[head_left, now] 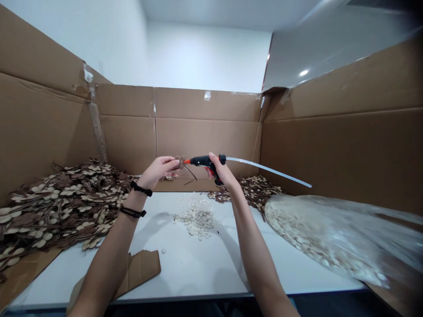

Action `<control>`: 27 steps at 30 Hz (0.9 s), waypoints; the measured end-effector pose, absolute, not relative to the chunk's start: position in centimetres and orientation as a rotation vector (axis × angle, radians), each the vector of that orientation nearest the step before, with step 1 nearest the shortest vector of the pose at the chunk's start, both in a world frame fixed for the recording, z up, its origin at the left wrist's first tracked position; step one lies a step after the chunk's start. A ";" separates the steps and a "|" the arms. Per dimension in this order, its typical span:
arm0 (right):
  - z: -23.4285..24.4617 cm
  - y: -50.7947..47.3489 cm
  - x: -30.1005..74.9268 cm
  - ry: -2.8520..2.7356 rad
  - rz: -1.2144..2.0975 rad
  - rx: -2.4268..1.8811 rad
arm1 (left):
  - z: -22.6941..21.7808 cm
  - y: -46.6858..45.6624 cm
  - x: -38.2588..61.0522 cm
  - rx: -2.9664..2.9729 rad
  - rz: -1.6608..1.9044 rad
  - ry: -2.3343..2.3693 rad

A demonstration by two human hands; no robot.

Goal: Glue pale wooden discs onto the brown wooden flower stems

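My right hand (218, 169) is wrapped round the grip of a black and red hot glue gun (200, 161), its orange nozzle pointing left. A long, clear glue stick (271, 170) sticks out of the gun's back end and droops to the right. Between the fingertips of my left hand (161, 169) is a brown flower-shaped piece (180, 161) with a thin stem hanging down. The nozzle tip is at the flower's middle; whether it touches is too small to tell. Both hands are raised above the white table.
A loose heap of small pale discs (198, 219) lies mid-table. Many brown and cream flower pieces (95, 193) are piled at left, with smaller brown pieces (253, 189) behind right. A clear plastic bag of discs (297, 224) lies at right. Cardboard walls (208, 136) surround the table; a cardboard scrap (143, 268) lies in front.
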State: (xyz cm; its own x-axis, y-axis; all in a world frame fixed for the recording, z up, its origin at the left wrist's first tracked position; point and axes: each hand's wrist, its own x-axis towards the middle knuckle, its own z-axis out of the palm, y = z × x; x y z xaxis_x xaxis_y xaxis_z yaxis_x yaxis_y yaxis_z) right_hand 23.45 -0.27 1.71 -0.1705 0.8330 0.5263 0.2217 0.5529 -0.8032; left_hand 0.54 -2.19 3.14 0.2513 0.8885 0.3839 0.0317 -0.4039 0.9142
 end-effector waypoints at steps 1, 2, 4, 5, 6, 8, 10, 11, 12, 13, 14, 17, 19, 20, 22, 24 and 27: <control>1.7 -0.2 23.5 -1.686 0.689 -0.897 | 3.1 -2.0 0.5 1.661 1.310 0.877; 1.6 0.0 23.5 -1.679 0.678 -0.900 | 3.0 -1.7 0.4 1.649 1.362 0.891; 1.4 0.4 23.4 -1.649 0.672 -0.886 | 2.7 -1.2 0.4 1.626 1.447 0.924; 1.1 0.8 23.3 -1.632 0.689 -0.868 | 2.6 -0.9 0.4 1.617 1.468 0.942; 0.7 1.2 23.1 -1.624 0.722 -0.842 | 2.5 -0.7 0.4 1.611 1.478 0.958; -0.2 2.3 22.5 -1.650 0.807 -0.786 | 2.2 -0.3 0.6 1.613 1.497 0.971; -1.4 3.5 21.7 -1.728 0.878 -0.746 | 2.0 0.2 0.8 1.652 1.534 0.973; -2.0 4.2 21.4 -1.757 0.906 -0.740 | 1.8 0.4 0.9 1.681 1.549 0.974; -2.5 4.8 21.1 -1.779 0.939 -0.743 | 1.7 0.6 1.0 1.712 1.556 0.978; -3.0 5.3 20.8 -1.797 0.957 -0.762 | 1.5 0.8 1.1 1.737 1.556 0.986; -3.5 5.8 20.6 -1.821 0.965 -0.795 | 1.3 1.1 1.1 1.755 1.553 0.996; -4.7 7.0 20.5 -1.939 0.955 -0.957 | 1.0 1.7 1.1 1.739 1.571 1.019; -5.6 7.6 20.4 -2.025 0.971 -1.090 | 0.9 1.9 1.0 1.693 1.610 1.032; -6.2 7.9 20.2 -2.060 0.985 -1.154 | 0.9 2.0 0.9 1.676 1.633 1.033; -7.5 8.4 19.7 -2.118 0.994 -1.282 | 1.1 1.8 0.8 1.668 1.677 1.037; -8.9 8.9 19.0 -2.160 0.984 -1.398 | 1.4 1.6 0.7 1.679 1.712 1.040; -11.1 9.4 18.1 -2.194 0.936 -1.549 | 1.8 1.2 0.5 1.680 1.719 1.030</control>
